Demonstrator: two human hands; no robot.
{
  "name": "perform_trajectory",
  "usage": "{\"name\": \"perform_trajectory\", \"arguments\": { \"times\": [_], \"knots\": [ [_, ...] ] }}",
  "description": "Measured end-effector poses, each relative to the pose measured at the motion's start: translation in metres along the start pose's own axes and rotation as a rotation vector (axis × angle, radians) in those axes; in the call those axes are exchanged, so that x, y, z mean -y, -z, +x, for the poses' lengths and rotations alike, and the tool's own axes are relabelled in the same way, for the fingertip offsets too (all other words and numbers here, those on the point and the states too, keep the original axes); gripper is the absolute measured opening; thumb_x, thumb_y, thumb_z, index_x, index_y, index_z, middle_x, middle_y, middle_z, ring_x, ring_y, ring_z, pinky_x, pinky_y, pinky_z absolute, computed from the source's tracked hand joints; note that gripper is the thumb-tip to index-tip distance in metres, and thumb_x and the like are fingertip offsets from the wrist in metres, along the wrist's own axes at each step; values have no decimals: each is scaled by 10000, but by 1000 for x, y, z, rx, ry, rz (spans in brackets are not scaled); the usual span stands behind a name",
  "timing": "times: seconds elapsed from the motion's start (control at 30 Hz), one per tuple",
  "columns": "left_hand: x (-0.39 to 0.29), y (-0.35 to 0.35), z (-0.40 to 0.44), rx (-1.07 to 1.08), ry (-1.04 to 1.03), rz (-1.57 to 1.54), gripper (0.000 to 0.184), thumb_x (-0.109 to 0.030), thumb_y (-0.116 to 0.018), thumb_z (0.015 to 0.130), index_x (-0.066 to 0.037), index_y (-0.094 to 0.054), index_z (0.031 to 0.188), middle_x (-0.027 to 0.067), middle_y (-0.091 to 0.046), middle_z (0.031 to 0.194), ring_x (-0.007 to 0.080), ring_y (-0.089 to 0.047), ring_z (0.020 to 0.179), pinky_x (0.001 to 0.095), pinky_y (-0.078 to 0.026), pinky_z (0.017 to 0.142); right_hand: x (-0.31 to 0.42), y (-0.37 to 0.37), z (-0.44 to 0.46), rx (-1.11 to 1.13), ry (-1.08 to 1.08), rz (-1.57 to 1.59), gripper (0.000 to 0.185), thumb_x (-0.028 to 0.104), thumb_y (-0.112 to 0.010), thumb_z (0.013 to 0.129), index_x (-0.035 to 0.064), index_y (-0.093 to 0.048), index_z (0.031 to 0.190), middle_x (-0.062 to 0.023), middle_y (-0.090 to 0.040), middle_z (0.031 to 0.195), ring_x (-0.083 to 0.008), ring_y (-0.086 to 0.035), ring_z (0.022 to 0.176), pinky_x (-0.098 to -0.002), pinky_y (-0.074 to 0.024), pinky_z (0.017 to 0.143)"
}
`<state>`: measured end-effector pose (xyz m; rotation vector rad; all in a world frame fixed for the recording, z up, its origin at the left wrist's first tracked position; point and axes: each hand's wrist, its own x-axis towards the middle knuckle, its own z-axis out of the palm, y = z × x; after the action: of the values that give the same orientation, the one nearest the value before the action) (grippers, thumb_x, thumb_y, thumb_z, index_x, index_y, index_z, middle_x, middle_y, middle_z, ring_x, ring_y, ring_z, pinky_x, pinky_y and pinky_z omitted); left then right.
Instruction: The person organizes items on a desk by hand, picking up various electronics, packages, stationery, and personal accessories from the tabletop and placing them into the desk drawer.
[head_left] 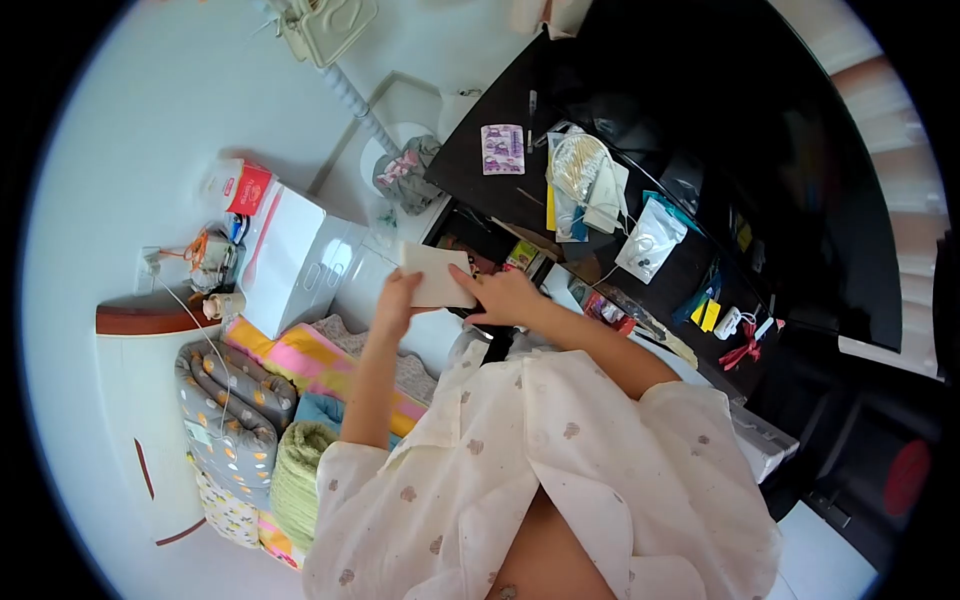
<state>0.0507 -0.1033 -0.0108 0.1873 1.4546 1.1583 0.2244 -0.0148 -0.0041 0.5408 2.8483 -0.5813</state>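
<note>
My left hand (pixel 396 300) is partly closed, pinching the white box (pixel 432 268); my right hand (pixel 503 297) grips its right edge, fingers half-curled. Hazard: a slack edge grip could drop it into the drawer (pixel 534 238) beyond.

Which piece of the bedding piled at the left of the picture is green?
The fluffy light green blanket, just right of the grey dotted quilt in the picture. It is plain, while the quilt has white and orange dots.
</note>
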Motion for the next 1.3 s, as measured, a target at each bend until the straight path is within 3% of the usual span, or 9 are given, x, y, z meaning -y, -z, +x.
{"name": "perform_trajectory", "arguments": {
  "times": [0.2,0.3,0.53,0.73,0.8,0.93,1.07,1.17,1.3],
  "knots": [
    [34,-19,36,194,221,-80,628,-531,-394,795,-46,-350,1192,129,-400,1161,233,-485,932,359,-402,811,-25,-73,5,73,-313,347,547,397,-559,691,21,-498,1084,-167,-590,666,-265,-594,676,-350,-464,550],
    [64,-30,49,117,121,159,611,-518,-469,761,-41,-415,1140,103,-486,1060,211,-513,870,316,-417,754,-47,-94,-7,164,-513,1202,404,293,-549,734,-29,-558,978,-121,-610,789,-162,-566,707,-255,-431,659],
    [131,-28,101,224,-43,725,503,-299,-656,671,37,-482,1003,150,-577,895,219,-567,791,314,-436,694,-55,-128,-30,173,-924,1625,333,255,-553,758,-19,-559,947,-54,-586,816,-118,-540,709,-222,-420,630],
    [130,-33,128,82,-328,961,391,-205,-617,694,-20,-462,1002,197,-558,906,277,-575,827,371,-439,718,-46,-146,-25,-53,-1030,1716,253,238,-503,789,7,-576,863,-64,-578,776,-145,-542,680,-253,-421,614],
    [134,-21,147,1,-26,637,326,-125,-596,692,-41,-453,973,188,-561,901,296,-575,820,384,-469,662,-47,-147,-26,-86,-1031,1652,251,238,-479,797,17,-587,847,-63,-580,779,-145,-545,683,-255,-421,614],
    [141,-10,147,-65,-148,898,351,-57,-570,657,-37,-476,995,195,-574,885,327,-552,871,386,-452,715,-69,-159,-38,-206,-989,1331,251,227,-471,780,9,-590,818,-77,-580,775,-155,-547,699,-250,-416,644],
    [188,-28,137,108,248,222,533,-40,-627,626,3,-384,1099,157,-512,1069,301,-514,978,337,-442,771,-83,-152,-65,-327,-1144,1327,317,260,-478,758,-12,-595,871,-122,-605,828,-211,-562,762,-278,-410,688],
    [284,-14,190,152,99,938,682,-102,-659,628,33,-267,1169,207,-475,1096,304,-485,1019,367,-411,822,-88,-151,-80,-377,-1234,1305,333,271,-470,762,-18,-589,878,-139,-600,826,-221,-562,756,-288,-409,686],
    [201,-43,145,-199,6,786,739,-89,-648,620,11,-195,1194,230,-448,1075,392,-443,1011,382,-391,838,-94,-169,-94,-362,-1207,1269,341,277,-466,764,-20,-585,882,-140,-599,829,-227,-562,753,-290,-411,690]
  ]
}}
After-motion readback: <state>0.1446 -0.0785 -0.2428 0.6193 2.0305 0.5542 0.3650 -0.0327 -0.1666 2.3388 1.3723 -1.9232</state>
